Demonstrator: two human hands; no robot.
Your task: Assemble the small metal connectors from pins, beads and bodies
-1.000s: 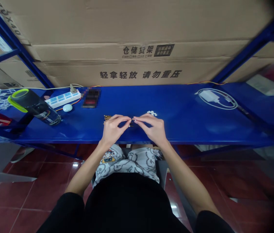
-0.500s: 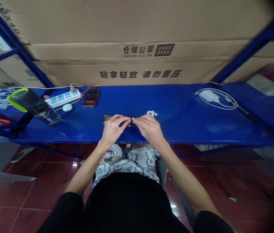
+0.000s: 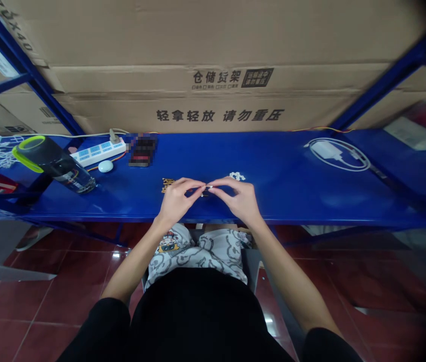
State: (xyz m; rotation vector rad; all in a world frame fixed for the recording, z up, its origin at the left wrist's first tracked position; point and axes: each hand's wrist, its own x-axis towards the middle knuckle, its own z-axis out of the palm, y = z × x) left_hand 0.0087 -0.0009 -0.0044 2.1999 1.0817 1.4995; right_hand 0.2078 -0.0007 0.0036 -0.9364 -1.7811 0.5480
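Above the blue shelf top (image 3: 295, 186), my left hand (image 3: 178, 200) and my right hand (image 3: 240, 200) meet fingertip to fingertip, both closed in a pinch. Between them is a small whitish piece (image 3: 208, 187), too small for me to tell its kind. Both pinches seem to be on it. Just left of my left hand lies a cluster of small brown-gold pieces (image 3: 167, 184), partly covered by that hand. Beyond my right hand sits a little pile of small white pieces (image 3: 237, 176). Under the fingertips a few more tiny bits show, mostly hidden.
On the left stand a dark water bottle (image 3: 62, 166) with a lime-green rim, a white power strip (image 3: 99, 153) and a pale round object (image 3: 105, 166). A blurred dark item (image 3: 142, 151) lies behind. To the right rests a white charger (image 3: 326, 149) with coiled cable. Cardboard (image 3: 213, 45) backs the shelf.
The fingers of my right hand have shifted slightly right and opened into a wider arch, so the whitish piece between the fingertips shows more. My left hand has hardly moved.
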